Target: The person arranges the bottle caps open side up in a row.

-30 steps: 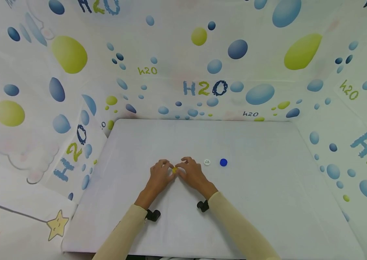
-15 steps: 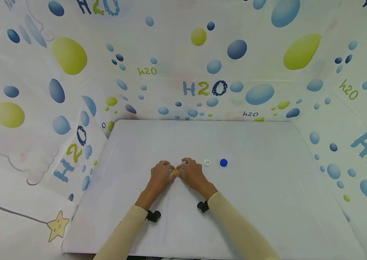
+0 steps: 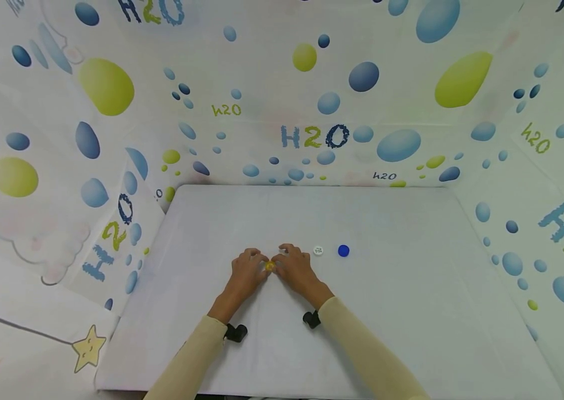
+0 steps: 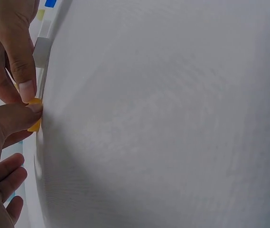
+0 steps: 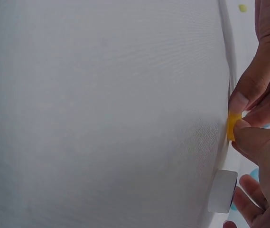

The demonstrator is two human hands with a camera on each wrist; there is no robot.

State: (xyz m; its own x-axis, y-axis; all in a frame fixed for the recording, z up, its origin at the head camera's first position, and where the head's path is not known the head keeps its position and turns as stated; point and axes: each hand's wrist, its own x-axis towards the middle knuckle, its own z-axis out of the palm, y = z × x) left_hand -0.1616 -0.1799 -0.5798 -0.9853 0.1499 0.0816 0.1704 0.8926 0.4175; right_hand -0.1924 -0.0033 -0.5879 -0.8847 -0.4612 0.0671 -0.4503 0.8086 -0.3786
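My left hand (image 3: 249,273) and right hand (image 3: 295,269) meet near the middle of the table, both pinching one small yellow bottle cap (image 3: 269,266). From the left wrist, the left thumb (image 4: 18,116) lies against the yellow side of the cap, while the right hand (image 4: 13,52) reaches it from the other end. The right wrist view shows the cap (image 5: 231,127) on or just above the cloth, partly covered by fingertips. To the right of my right hand lies a white bottle cap (image 3: 318,250) with dark print, and beyond it a blue one (image 3: 344,250).
A white cloth covers the table (image 3: 412,311). Patterned sheets with blue and green drops rise as a back wall (image 3: 261,61) and at both sides. Dark straps with small cameras sit at both wrists.
The yellow cap has shifted slightly toward me between both hands, and its top shows more. Hands otherwise stay in place; the white and blue caps have not moved.
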